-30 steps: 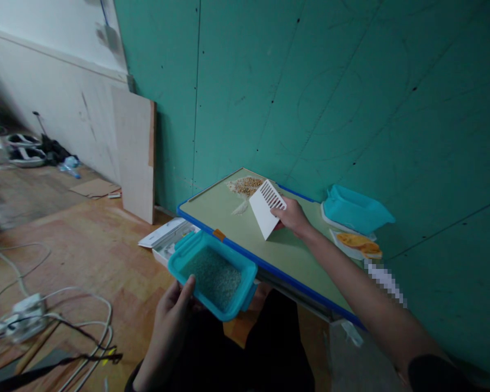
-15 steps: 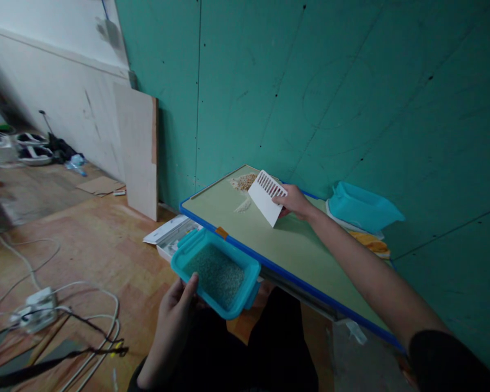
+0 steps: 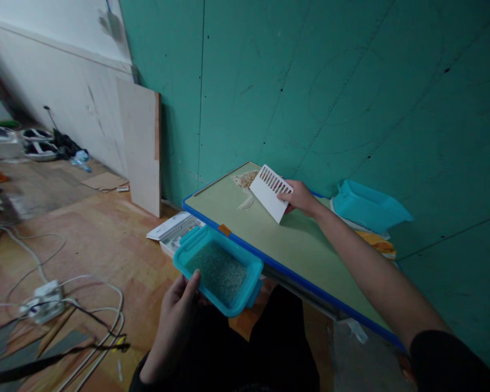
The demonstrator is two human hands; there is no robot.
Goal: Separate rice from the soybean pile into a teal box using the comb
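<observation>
My left hand (image 3: pixel 178 305) grips the near corner of a turquoise plastic box (image 3: pixel 218 269) holding pale grains, kept just below the blue front edge of a green table (image 3: pixel 269 239). My right hand (image 3: pixel 300 198) reaches over the table and holds a white slotted scraper (image 3: pixel 270 193), tilted with its lower edge near the tabletop. Just beyond the scraper lies a small heap of brown and white grains (image 3: pixel 246 179), with a thin white streak (image 3: pixel 245 203) beside it.
A second turquoise container (image 3: pixel 365 206) sits on white and yellow items at the table's far right, against the green wall. On the wooden floor: a white box (image 3: pixel 169 233) by the table, a leaning board (image 3: pixel 141 147), cables and a power strip (image 3: pixel 44 298) at left.
The scraper and my right hand lifted slightly and shifted a little right. The box in my left hand stayed put; the view drifted slightly.
</observation>
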